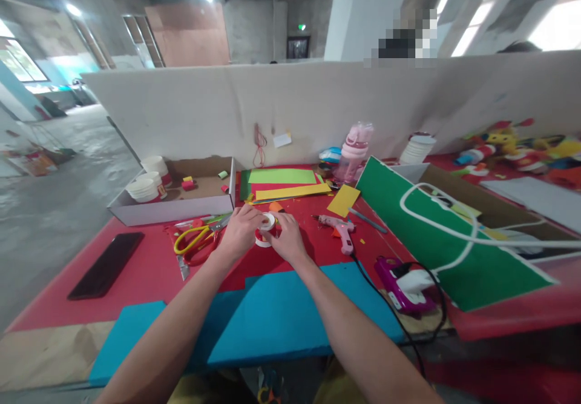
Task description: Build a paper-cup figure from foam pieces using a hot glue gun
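Observation:
A small white-and-red round piece (265, 241), with a white ring at its top, is between my two hands over the red table covering. My left hand (241, 229) has its fingers curled against its left side. On the right side, my right hand (290, 235) grips it with thumb and fingers. My fingers partly hide the piece, so its full shape does not show. Just left of my left hand lie yellow-handled scissors (193, 238) and a red-handled tool (200, 255). A pink glue gun (340, 229) rests to the right of my right hand.
A cardboard box (167, 210) with white cups (144, 189) stands at the back left, near a black phone (106, 266). Coloured sheets (290, 177) and a pink bottle (356, 146) are behind. A purple power strip (403, 289) and green panel (436, 234) stand right, with cables.

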